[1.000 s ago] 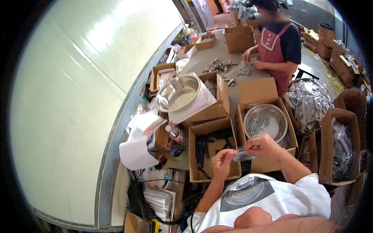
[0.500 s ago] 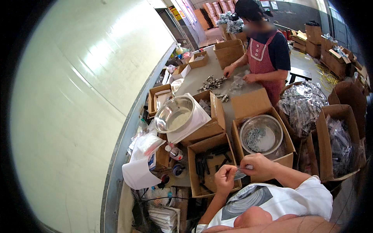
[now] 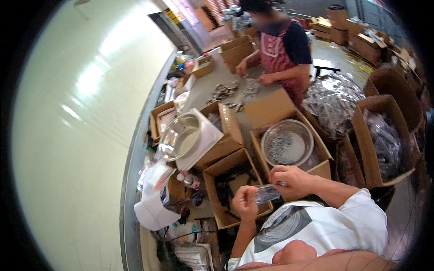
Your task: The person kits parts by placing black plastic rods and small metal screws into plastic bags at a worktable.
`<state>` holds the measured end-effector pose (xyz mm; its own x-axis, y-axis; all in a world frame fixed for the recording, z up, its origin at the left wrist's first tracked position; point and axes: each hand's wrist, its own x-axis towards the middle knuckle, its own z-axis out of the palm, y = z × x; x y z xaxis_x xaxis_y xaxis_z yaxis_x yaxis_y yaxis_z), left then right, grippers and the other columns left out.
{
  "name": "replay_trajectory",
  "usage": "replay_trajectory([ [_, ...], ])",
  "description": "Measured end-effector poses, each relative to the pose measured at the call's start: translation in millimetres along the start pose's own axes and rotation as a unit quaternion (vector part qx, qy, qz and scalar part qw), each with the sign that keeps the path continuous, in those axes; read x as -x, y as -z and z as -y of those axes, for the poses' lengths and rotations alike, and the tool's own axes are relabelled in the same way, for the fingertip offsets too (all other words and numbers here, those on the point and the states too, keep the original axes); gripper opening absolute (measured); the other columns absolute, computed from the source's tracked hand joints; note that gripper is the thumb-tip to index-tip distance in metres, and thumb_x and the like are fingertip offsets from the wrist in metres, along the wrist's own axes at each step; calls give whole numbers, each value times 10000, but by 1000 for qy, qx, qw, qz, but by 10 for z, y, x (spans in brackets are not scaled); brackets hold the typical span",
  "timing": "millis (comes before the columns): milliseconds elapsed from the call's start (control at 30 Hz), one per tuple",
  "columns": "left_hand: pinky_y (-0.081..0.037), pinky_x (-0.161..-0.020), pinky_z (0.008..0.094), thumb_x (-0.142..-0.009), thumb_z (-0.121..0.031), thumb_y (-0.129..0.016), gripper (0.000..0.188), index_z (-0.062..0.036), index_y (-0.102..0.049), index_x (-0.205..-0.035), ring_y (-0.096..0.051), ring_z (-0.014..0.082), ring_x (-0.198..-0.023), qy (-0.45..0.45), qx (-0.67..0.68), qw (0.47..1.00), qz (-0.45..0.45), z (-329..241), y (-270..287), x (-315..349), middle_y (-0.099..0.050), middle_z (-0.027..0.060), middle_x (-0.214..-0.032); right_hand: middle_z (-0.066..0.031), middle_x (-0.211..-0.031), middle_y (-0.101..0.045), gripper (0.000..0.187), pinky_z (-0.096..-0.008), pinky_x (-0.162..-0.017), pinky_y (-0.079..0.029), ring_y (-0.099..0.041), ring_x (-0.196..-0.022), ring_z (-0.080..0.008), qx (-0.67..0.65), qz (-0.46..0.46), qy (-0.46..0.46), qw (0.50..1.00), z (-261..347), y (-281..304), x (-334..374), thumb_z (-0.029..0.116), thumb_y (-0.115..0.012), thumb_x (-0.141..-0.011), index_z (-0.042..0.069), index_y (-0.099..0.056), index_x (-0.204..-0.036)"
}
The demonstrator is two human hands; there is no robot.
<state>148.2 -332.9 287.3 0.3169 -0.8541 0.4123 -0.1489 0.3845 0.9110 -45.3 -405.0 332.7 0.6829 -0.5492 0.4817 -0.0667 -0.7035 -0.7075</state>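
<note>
A small clear plastic bag [image 3: 266, 194] is stretched between my two hands. The fingers of my left hand [image 3: 244, 202] pinch one end of it, and those of my right hand [image 3: 294, 181] are closed at the other end, where a small light-coloured bit shows. Just beyond my right hand, a steel bowl [image 3: 308, 141] sits on an open cardboard box. In the bowl lies a heap of small silvery metal pieces [image 3: 281, 148], too small to name. Below and beyond my left hand is a cardboard box [image 3: 212, 198] with dark rod-like pieces [image 3: 223, 189].
Across the table [image 3: 203, 90] a person in a red checked apron [image 3: 274, 45] handles metal parts [image 3: 224, 91]. An empty-looking steel bowl [image 3: 181, 135] tilts at left. A white bottle [image 3: 189, 180] stands nearby. Boxes of clear bags [image 3: 334, 104] line the right; a pale wall [image 3: 77, 135] bounds the left.
My hands have moved apart, and more of the clear bag shows stretched between them. The whole view has shifted, so the surroundings appear farther left and higher.
</note>
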Motion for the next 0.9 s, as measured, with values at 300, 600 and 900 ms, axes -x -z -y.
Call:
replay_trajectory([
  [300,-462,-652,241,-914,-190,-586,183,-8,-603,-910,-563,109,-694,90,99,990,34,99,-236,-105,-629,49,-795,-85,-746,-582,175,-320,-609,-483,-579,-680,-208,20,-208,-112,972,-40,705,464,49,-753,-695,13,-584,-725],
  [600,-427,-659,210,-892,-144,-609,151,-10,-598,-963,-512,69,-713,155,26,987,35,670,48,-173,-591,2,-814,-64,-811,-606,105,-319,-697,-471,-603,-749,-207,468,-521,-173,693,330,1743,936,33,-672,-769,20,-573,-736],
  [900,-483,-813,388,-851,-271,-599,364,-19,-596,-1114,-619,298,-964,230,-371,882,179,820,364,-229,-645,160,-1040,-134,-933,-641,233,-379,-787,-487,-612,-893,-306,246,67,-363,896,-1149,507,407,253,-676,-734,74,-690,-883],
])
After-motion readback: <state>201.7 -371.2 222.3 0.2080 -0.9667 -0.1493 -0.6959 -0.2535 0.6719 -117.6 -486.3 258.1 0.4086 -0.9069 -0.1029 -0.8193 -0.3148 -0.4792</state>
